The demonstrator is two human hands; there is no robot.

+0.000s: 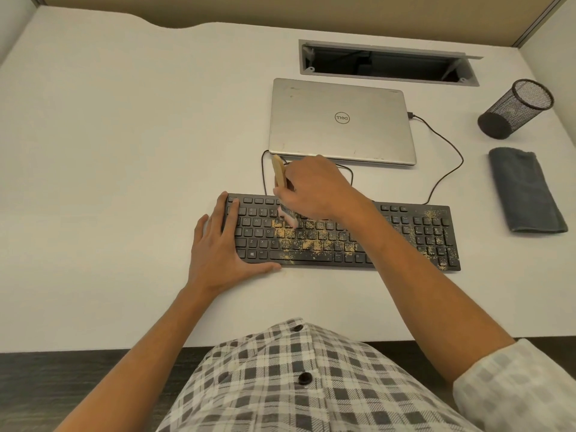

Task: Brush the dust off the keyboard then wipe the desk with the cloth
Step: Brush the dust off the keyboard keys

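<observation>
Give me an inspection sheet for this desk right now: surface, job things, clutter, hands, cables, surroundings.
Surface: white desk, a few dust specks by the keyboard's front edge.
Job's things: black keyboard with tan dust across middle and right keys; brush bristles on the keys; folded grey cloth lying unused at right.
Clutter: closed laptop; mesh cup.
Hands: left hand flat on the keyboard's left end; right hand holds the brush.
Cables: black cable plugged into the laptop's right side.
Surroundings: open cable hatch, beige partition.
</observation>
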